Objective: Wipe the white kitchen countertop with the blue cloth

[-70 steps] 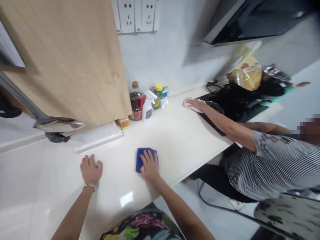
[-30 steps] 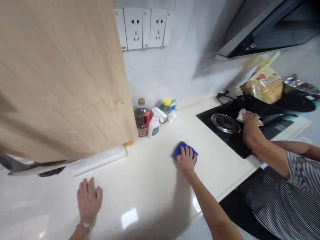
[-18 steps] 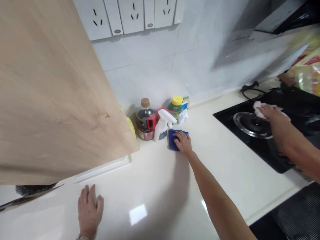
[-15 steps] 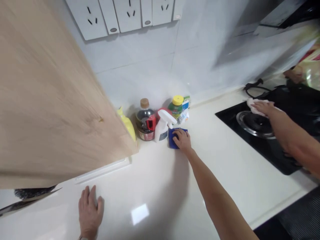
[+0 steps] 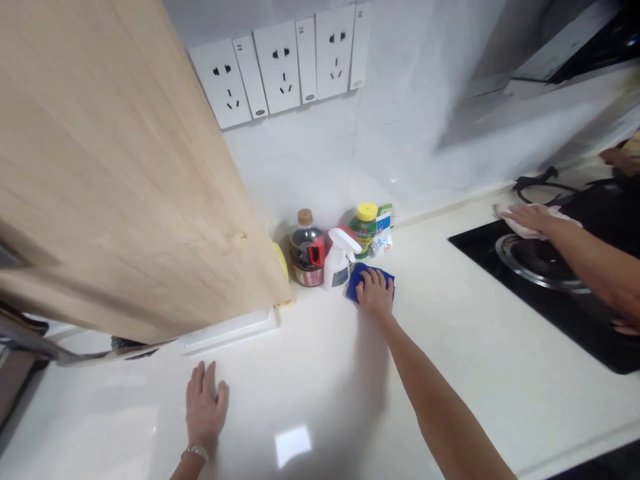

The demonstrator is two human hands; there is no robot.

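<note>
My right hand [image 5: 375, 291] presses a folded blue cloth [image 5: 355, 285] against the white countertop [image 5: 435, 347], its fingers bent over the cloth. Just left of the cloth stands a white spray bottle [image 5: 338, 259], upright. Behind it are a dark bottle with a brown cap [image 5: 306, 250] and a green jar with a yellow lid [image 5: 365, 227]. My left hand [image 5: 205, 407] lies on the counter with its fingers stretched out, holding nothing. A bracelet or watch band [image 5: 195, 453] circles that wrist.
A wooden cabinet panel [image 5: 140, 167] fills the upper left, partly covering a yellow item [image 5: 281, 260]. Wall sockets [image 5: 283, 67] sit above. At right, another person's hand [image 5: 533, 217] rests with a pale cloth [image 5: 520, 230] on the black cooktop [image 5: 525, 300].
The view has shifted, showing more of the sockets. My right hand and the blue cloth have moved slightly away from the spray bottle's front, to the right. My left hand stays flat on the counter.
</note>
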